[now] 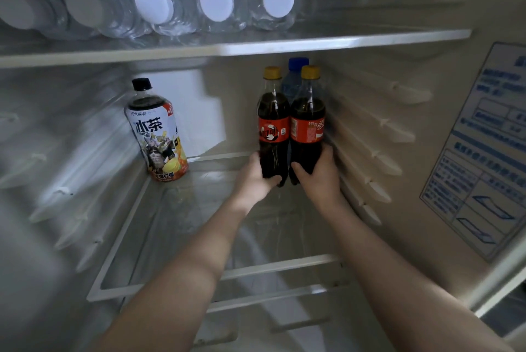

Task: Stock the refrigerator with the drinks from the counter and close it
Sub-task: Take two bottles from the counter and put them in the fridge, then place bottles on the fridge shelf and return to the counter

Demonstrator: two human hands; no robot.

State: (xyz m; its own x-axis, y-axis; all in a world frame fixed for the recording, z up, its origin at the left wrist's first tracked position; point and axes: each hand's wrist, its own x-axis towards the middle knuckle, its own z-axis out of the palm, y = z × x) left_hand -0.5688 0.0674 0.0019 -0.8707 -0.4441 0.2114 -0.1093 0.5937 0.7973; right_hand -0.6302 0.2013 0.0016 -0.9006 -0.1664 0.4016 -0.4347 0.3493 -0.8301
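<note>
Each hand, left [256,174] and right [320,174], grips a dark cola bottle [273,124] (red label, yellow cap).

Top of the frame: your upper shelf [256,46] carries a row of clear water bottles [216,4] lying on their sides, white caps facing you, running from the upper left to just right of centre.

Below it is the glass shelf [119,238] with the white frame. An iced-tea bottle [156,129] with a black cap stands upright in the back left corner, well apart from the others. Right of centre, a blue-capped water bottle [296,73] stands at the back near the right wall.

Just in front of it are two upright colas, side by side. Your left hand [256,178] grips the left cola bottle [273,127] low down, and your right hand [321,178] grips the right cola bottle [307,127]. Your fingers hide whether their bases sit on the glass.
</note>
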